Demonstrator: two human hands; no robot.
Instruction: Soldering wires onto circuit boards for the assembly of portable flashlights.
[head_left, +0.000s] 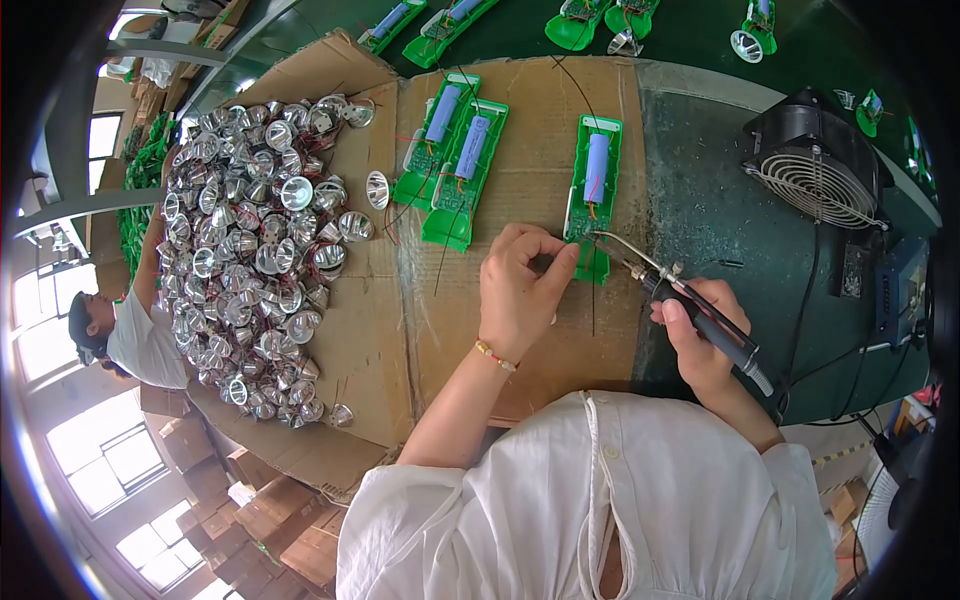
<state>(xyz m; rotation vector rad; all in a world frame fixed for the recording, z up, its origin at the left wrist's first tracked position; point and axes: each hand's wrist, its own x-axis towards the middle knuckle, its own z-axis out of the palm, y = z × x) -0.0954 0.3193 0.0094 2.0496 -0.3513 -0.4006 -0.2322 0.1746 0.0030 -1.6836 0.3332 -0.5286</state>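
Observation:
My right hand (pixel 703 322) is closed round a black soldering iron (pixel 712 325) with a thin curved metal tube by its tip. The tip reaches the circuit board at the lower part of a green plastic housing (pixel 597 262). A blue-violet cylindrical battery (pixel 597 168) lies in that housing, with thin red wires below it. At the housing's left edge my left hand (pixel 522 275) has thumb and index finger pinched together; what they hold, if anything, is hidden. Two more green housings (pixel 458 215) with batteries lie side by side to the left on the cardboard sheet (pixel 520 350).
A large heap of silvery reflector cups (pixel 255 250) fills the cardboard at left. One loose reflector (pixel 377 189) lies near the housings. A black fan (pixel 815 165) with a wire grille and a blue box (pixel 901 290) with cables stand at right. Another person (pixel 140 330) reaches toward the heap.

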